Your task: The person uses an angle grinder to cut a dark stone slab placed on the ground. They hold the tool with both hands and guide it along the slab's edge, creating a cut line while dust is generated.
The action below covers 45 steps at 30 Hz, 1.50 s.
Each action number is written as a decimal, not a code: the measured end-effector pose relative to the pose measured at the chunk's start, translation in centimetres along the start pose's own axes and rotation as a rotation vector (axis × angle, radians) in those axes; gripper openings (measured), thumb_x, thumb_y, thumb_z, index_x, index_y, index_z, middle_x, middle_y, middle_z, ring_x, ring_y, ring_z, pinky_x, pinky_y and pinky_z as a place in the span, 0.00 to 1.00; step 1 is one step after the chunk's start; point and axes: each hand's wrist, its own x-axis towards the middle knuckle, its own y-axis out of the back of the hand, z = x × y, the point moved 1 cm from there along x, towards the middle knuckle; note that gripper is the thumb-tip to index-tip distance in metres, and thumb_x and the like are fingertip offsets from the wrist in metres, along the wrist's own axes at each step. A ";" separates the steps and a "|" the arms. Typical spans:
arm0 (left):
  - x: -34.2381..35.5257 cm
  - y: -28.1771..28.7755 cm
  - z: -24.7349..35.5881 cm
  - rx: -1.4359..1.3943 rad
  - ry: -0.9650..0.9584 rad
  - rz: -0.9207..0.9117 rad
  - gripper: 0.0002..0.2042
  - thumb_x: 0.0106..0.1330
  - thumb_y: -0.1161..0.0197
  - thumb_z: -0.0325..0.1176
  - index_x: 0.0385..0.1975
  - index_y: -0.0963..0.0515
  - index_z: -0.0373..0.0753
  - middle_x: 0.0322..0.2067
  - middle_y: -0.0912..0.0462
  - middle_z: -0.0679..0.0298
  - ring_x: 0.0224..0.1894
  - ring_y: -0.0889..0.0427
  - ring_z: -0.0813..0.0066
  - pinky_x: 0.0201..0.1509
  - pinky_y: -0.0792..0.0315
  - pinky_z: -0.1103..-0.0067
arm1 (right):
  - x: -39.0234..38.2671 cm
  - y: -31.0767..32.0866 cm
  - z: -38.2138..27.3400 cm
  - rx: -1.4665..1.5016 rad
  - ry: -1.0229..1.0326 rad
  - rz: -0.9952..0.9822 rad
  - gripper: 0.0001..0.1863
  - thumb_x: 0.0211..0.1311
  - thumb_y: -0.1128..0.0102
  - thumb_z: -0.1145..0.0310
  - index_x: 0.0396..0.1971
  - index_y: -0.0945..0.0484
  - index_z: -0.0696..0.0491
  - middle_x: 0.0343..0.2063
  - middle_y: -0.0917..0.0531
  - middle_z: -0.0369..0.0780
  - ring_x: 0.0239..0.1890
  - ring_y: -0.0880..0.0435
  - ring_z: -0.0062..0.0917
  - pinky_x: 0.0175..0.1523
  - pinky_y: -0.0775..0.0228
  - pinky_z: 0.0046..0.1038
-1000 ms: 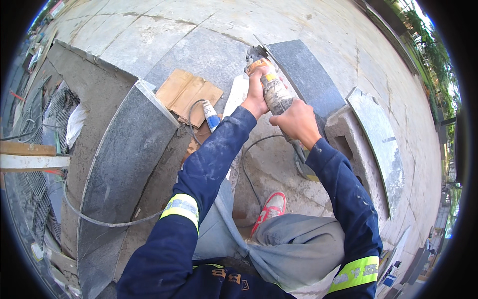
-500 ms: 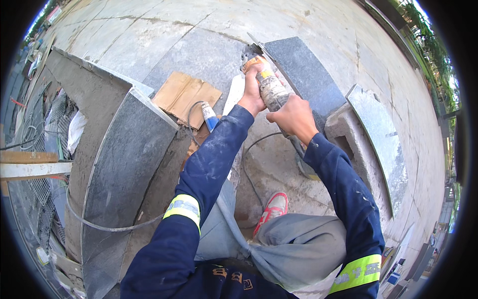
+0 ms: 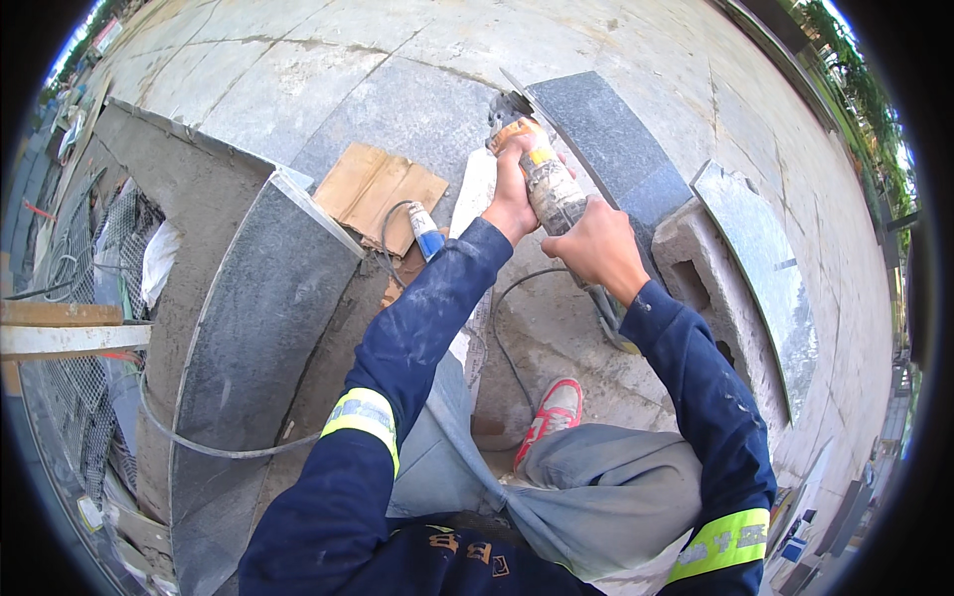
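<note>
A: Ground?
B: Pale paving slabs (image 3: 636, 45), dark joints, patchy stains.
A: Right rim?
B: Green foliage (image 3: 863, 109), probably trees; the lens edge blurs it.
A: Light?
B: Outdoor daylight, bright across the paving.

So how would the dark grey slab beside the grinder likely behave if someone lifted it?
The dark grey slab would probably feel heavy, since its broad, speckled face looks like stone. It is likely stiff: no creases or folds show. Its edges may chip, as the paler slab beside the hollow block has a ragged edge.
</note>
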 end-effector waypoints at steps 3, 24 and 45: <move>-0.3 0.0 -0.1 -0.025 0.030 0.006 0.20 0.53 0.41 0.46 0.39 0.34 0.39 0.27 0.26 0.57 0.27 0.21 0.60 0.33 0.22 0.64 | -0.8 0.5 -0.5 -0.008 -0.026 -0.002 0.28 0.36 0.33 0.59 0.33 0.24 0.69 0.29 0.18 0.56 0.35 0.16 0.44 0.43 0.24 0.34; 1.9 1.3 0.9 0.072 -0.025 -0.019 0.25 0.53 0.41 0.48 0.40 0.33 0.32 0.30 0.26 0.55 0.32 0.21 0.58 0.37 0.23 0.64 | 1.7 0.1 -0.6 0.037 -0.044 -0.055 0.26 0.35 0.33 0.60 0.31 0.22 0.67 0.29 0.18 0.55 0.33 0.15 0.43 0.41 0.23 0.33; 0.8 0.6 0.4 -0.009 0.015 0.004 0.21 0.54 0.42 0.46 0.41 0.35 0.39 0.29 0.26 0.57 0.28 0.21 0.59 0.32 0.22 0.63 | 0.5 0.1 -0.4 0.045 -0.029 -0.031 0.29 0.36 0.32 0.60 0.35 0.25 0.69 0.29 0.18 0.57 0.35 0.16 0.45 0.43 0.23 0.35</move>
